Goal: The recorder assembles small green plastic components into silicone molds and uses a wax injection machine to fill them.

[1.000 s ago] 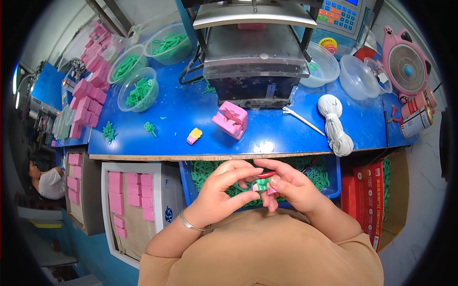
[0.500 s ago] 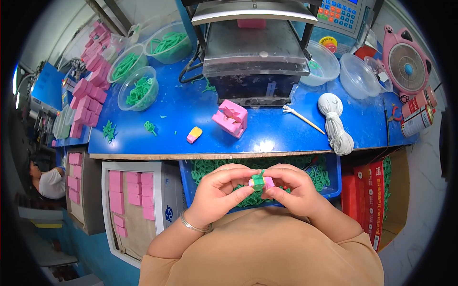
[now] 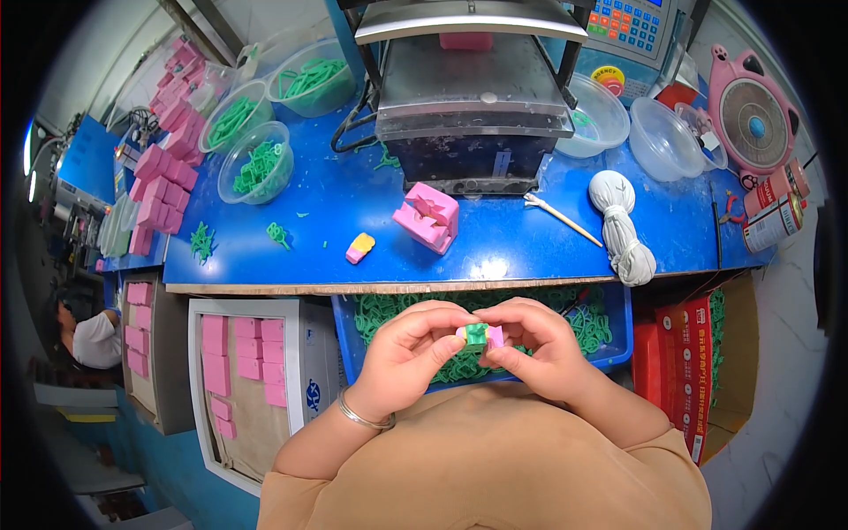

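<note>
My left hand [image 3: 408, 352] and my right hand [image 3: 541, 350] are both closed on a small pink-and-yellow block [image 3: 496, 336]. Around its middle sits a bright green rubbery piece [image 3: 477, 335]. Fingertips hide part of both. Directly below lies a blue tray [image 3: 624, 329] filled with green loop-shaped pieces [image 3: 590, 329]. On the blue table ahead stand a notched pink block [image 3: 429, 218] and, left of it, another small pink-and-yellow block [image 3: 359, 248].
A metal press [image 3: 473, 159] stands at the table's back. Bowls [image 3: 256, 168] of green pieces sit left. A wooden-handled tool [image 3: 565, 222] and white bundle [image 3: 620, 231] lie right, near a pink fan [image 3: 753, 115]. A box of pink blocks [image 3: 216, 375] stands lower left.
The green strip that stuck up above the block no longer shows; the green piece now appears folded around it. My fingers have shifted slightly, both hands still holding the block.
</note>
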The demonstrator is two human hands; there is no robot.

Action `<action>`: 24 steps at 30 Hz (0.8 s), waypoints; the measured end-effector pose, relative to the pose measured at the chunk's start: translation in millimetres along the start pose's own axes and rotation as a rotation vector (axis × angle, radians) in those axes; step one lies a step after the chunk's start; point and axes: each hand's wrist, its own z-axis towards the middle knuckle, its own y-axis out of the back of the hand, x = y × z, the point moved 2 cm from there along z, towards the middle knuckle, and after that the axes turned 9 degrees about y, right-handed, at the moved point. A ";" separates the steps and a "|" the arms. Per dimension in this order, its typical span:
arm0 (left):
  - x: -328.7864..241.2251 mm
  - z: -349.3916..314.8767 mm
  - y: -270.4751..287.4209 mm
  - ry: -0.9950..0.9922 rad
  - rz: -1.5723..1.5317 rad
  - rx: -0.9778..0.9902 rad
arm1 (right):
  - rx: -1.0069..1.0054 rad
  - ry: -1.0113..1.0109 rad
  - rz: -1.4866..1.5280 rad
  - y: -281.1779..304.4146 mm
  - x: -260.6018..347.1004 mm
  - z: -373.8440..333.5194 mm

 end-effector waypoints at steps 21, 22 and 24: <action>-5.2 6.7 -7.6 -0.298 0.792 -0.099 | -0.123 -0.230 0.103 -3.8 -5.5 0.3; -4.3 6.6 -7.1 -0.296 0.783 -0.095 | -0.128 -0.238 0.087 -4.0 -5.1 0.5; 0.2 6.9 -7.6 -0.307 0.768 -0.113 | -0.150 -0.253 0.127 -4.7 -4.4 0.6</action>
